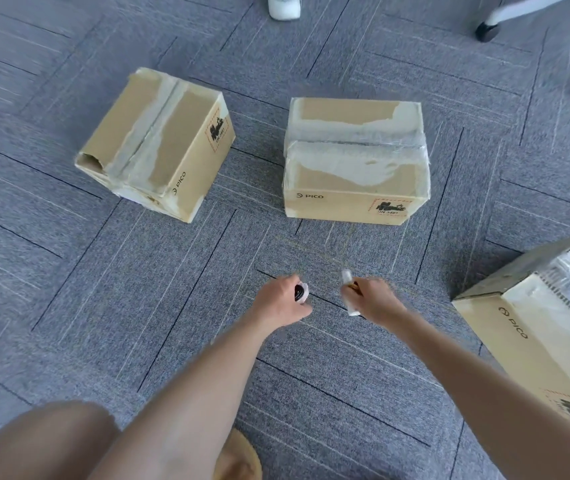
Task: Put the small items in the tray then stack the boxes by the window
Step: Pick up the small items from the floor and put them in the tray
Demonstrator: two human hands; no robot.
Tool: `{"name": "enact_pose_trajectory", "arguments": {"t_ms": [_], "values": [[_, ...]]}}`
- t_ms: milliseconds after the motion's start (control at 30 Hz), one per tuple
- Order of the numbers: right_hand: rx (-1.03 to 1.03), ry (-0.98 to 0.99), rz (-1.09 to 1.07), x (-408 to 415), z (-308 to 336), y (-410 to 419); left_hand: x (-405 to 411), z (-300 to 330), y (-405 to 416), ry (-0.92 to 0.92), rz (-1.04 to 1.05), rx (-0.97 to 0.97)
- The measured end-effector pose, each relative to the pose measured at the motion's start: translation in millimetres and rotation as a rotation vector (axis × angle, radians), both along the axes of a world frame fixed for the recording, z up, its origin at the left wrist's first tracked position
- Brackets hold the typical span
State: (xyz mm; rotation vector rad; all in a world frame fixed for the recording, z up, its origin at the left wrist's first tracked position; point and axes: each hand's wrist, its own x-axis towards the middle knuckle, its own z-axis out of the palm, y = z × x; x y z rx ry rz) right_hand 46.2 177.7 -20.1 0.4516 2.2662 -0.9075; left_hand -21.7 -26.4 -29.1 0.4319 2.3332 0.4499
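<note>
- Hands first: the left hand [285,301] curls round a small black item [299,292], and the right hand [375,299] grips a small white item [348,289]; both hang low above the carpet [138,289].
- Tray is nowhere in view, so finding it with both hands full risks a dropped item.
- Blur hides how firmly either is held; a slip seems likely.
- Three taped boxes [354,161] sit apart and unstacked; loose tape may snag when they are lifted.

Cardboard boxes, three: one at 11 o'clock [155,143], one at 1 o'clock [354,161], one at 4 o'clock [546,327]. Small items, two, near centre: one black [300,292], one white [350,292]. Chair castors, two, at 2 o'clock [486,31]; white shoe, one, at 12 o'clock [285,6].
</note>
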Motion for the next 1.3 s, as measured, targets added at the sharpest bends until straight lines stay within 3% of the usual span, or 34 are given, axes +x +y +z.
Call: {"name": "enact_pose_trajectory", "arguments": {"t_ms": [100,167,333,467,667,833,1033,1300], "values": [[-0.287,-0.102,-0.36,7.2,67.9,-17.1,12.1,63.0,-12.5,-0.069,0.086,0.097],[-0.415,-0.115,-0.477,14.2,119.0,-26.8,19.8,110.7,-24.2,-0.13,0.148,0.098],[-0.455,-0.092,-0.459,28.4,250.1,-52.0,36.2,252.6,-56.9,-0.275,0.337,0.164],[-0.423,-0.069,-0.376,32.1,372.3,-79.0,47.1,378.7,-86.9,-0.279,0.419,0.218],[-0.305,-0.12,-0.12,41.5,540.3,-132.2,82.3,549.5,-139.9,-0.236,0.467,0.209],[-0.188,-0.109,0.193,56.5,622.6,-181.0,135.2,649.7,-188.6,-0.169,0.56,0.17],[-0.241,-0.024,0.463,73.8,680.7,-268.2,220.6,707.6,-259.0,-0.059,0.839,0.177],[-0.21,-0.065,0.908,131.3,712.3,-463.1,364.4,711.9,-399.6,-0.064,1.321,0.14]]}}
